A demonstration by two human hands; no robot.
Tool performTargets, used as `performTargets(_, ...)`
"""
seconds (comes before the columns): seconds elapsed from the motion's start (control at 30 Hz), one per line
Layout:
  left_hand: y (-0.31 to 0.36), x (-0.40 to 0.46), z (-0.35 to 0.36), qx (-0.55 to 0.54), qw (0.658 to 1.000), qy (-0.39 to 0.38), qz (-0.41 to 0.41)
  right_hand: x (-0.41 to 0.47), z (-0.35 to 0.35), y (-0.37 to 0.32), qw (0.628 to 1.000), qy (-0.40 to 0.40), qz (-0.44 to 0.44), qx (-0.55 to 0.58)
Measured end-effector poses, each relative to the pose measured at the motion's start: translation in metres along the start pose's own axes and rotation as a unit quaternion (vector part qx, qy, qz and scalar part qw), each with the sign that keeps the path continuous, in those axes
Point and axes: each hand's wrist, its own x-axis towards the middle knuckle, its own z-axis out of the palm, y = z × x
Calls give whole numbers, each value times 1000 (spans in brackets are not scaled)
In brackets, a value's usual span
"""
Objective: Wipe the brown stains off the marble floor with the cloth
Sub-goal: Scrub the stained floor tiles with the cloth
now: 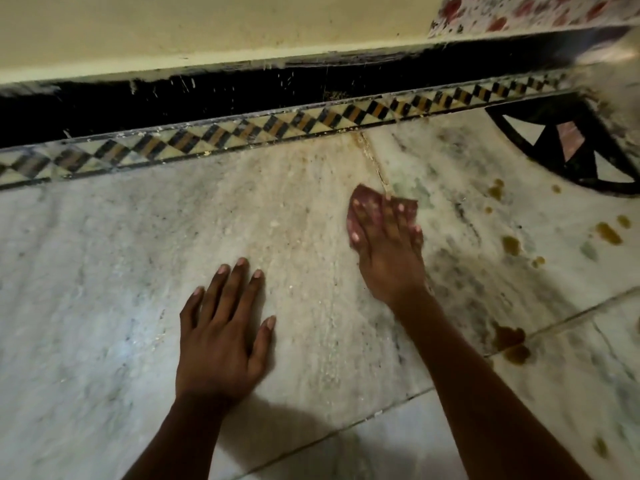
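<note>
My right hand point(389, 252) presses a small reddish-brown cloth point(363, 197) flat against the white marble floor point(104, 258), fingers spread over it; only the cloth's far edge shows past the fingertips. My left hand point(221, 336) lies flat on the marble to the left, fingers apart, holding nothing. Brown stains dot the floor to the right: one blotch point(608, 233), another point(511, 244), and a larger patch point(509, 337) by a tile joint. A faint brownish smear point(363, 147) runs along the joint beyond the cloth.
A patterned black, yellow and white inlay border point(277, 128) runs along the far edge, with a black skirting and cream wall behind. A black circular inlay point(554, 147) sits at the right. A floral fabric point(519, 12) hangs at the top right.
</note>
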Motion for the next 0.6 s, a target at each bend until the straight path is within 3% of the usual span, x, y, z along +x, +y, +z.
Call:
performTargets(0.13,-1,-2,3,3,1000,3,-2,-33,-8,7,989,52,24,135)
performTargets(0.23,0,-1,2,7,1000,7,1,-24,-31,2,934,114,87,328)
performTargets(0.3,-2,-2,3,9,1000,12,-1,-15,-43,-3,846,148,114,500)
performTargets(0.37,-3,-2,6,13,1000,13,3,-8,-55,-3,705,161,188,664)
performTargets(0.43,-4,-2,8,16,1000,12,3,-8,-65,0,576,117,237,774)
performTargets(0.47,-5,-2,9,19,1000,13,3,-8,-71,2,542,88,235,802)
performTargets(0.53,-5,-2,9,21,1000,15,4,-10,-80,10,513,45,215,830)
performTargets(0.57,-5,-2,9,21,1000,15,3,-10,-82,14,531,38,225,816)
performTargets(0.6,-4,-2,8,20,1000,14,2,-9,-82,18,581,42,247,774)
